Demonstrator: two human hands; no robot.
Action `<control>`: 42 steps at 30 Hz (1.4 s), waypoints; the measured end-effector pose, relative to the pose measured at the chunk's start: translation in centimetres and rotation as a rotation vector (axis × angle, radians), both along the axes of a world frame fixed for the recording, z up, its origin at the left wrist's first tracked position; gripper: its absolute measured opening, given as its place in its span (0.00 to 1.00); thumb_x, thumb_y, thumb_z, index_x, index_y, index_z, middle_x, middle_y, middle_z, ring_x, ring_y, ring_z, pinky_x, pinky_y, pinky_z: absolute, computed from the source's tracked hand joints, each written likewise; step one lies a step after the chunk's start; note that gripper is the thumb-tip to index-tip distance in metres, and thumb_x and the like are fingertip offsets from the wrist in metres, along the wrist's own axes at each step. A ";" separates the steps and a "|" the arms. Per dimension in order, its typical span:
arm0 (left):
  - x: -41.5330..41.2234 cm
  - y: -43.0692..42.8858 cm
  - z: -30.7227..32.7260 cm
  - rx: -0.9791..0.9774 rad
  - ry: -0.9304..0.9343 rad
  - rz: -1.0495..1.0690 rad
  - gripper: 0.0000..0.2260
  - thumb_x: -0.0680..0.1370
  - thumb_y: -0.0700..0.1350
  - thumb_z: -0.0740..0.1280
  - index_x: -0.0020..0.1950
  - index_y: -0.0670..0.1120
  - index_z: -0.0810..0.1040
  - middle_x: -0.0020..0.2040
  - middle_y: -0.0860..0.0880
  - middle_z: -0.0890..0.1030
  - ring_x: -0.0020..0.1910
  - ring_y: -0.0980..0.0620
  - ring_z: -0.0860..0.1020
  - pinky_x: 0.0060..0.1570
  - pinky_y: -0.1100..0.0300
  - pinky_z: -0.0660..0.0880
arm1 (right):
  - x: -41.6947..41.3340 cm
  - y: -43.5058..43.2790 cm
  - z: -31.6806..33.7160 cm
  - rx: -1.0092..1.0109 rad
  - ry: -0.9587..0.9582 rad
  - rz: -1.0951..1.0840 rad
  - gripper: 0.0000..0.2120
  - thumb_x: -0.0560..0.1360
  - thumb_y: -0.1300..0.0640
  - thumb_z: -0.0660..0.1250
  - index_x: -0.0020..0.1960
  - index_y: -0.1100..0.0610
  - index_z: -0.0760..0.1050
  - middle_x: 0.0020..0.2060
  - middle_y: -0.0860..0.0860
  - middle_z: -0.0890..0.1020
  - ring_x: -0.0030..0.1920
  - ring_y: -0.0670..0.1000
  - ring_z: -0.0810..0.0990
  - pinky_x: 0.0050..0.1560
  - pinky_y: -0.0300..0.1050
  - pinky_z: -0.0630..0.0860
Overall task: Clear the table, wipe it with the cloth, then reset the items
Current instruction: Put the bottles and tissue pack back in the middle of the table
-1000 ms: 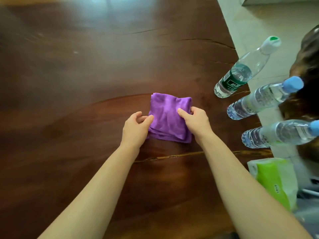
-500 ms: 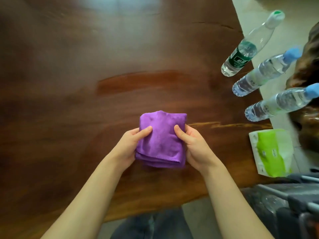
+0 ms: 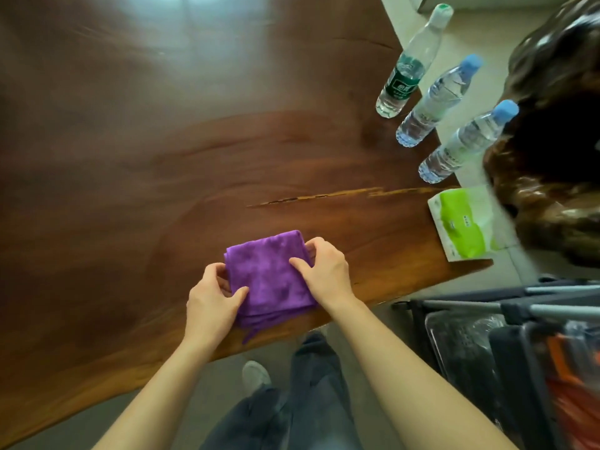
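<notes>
A folded purple cloth (image 3: 268,277) lies on the dark wooden table (image 3: 162,157), close to its near edge. My left hand (image 3: 212,302) grips the cloth's left side, thumb on top. My right hand (image 3: 326,272) holds its right side, fingers curled over the edge. Along the table's right edge stand a green-labelled water bottle (image 3: 409,66) and two blue-capped water bottles (image 3: 436,102) (image 3: 467,142). A green and white tissue pack (image 3: 466,225) lies at the right corner.
A dark metal cart (image 3: 506,345) with a clear tray stands to the right below the table's corner. A dark carved wooden seat (image 3: 558,141) sits beyond the right edge. My legs and a shoe (image 3: 256,375) show under the near edge.
Both hands have drawn the cloth toward the near edge of the table. The view has tilted down, so my legs and the cart now show.
</notes>
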State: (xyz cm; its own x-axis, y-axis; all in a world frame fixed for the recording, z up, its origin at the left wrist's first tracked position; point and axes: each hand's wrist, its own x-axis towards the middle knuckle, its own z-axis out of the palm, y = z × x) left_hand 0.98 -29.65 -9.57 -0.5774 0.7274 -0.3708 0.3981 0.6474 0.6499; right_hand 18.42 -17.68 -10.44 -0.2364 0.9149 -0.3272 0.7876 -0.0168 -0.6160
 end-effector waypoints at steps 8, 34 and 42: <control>2.8 3.6 1.9 0.223 0.265 -0.129 0.19 0.74 0.40 0.74 0.63 0.42 0.76 0.53 0.46 0.76 0.52 0.46 0.77 0.52 0.54 0.74 | 7.9 1.9 1.4 0.090 0.055 -0.237 0.08 0.81 0.45 0.64 0.54 0.49 0.77 0.50 0.46 0.81 0.50 0.47 0.80 0.51 0.43 0.79; 25.2 33.5 3.1 0.308 -0.064 -0.561 0.42 0.69 0.54 0.78 0.78 0.47 0.62 0.73 0.49 0.69 0.71 0.50 0.70 0.67 0.48 0.73 | 25.8 13.7 1.8 0.106 -0.390 -0.319 0.61 0.62 0.29 0.74 0.81 0.55 0.47 0.78 0.59 0.61 0.76 0.61 0.62 0.76 0.56 0.60; 27.5 36.8 3.1 0.356 -0.042 -0.520 0.27 0.69 0.52 0.77 0.65 0.47 0.73 0.59 0.51 0.82 0.60 0.48 0.79 0.58 0.46 0.76 | 26.5 14.6 0.3 0.104 -0.318 -0.337 0.52 0.67 0.36 0.74 0.80 0.55 0.51 0.68 0.58 0.72 0.66 0.61 0.72 0.65 0.56 0.70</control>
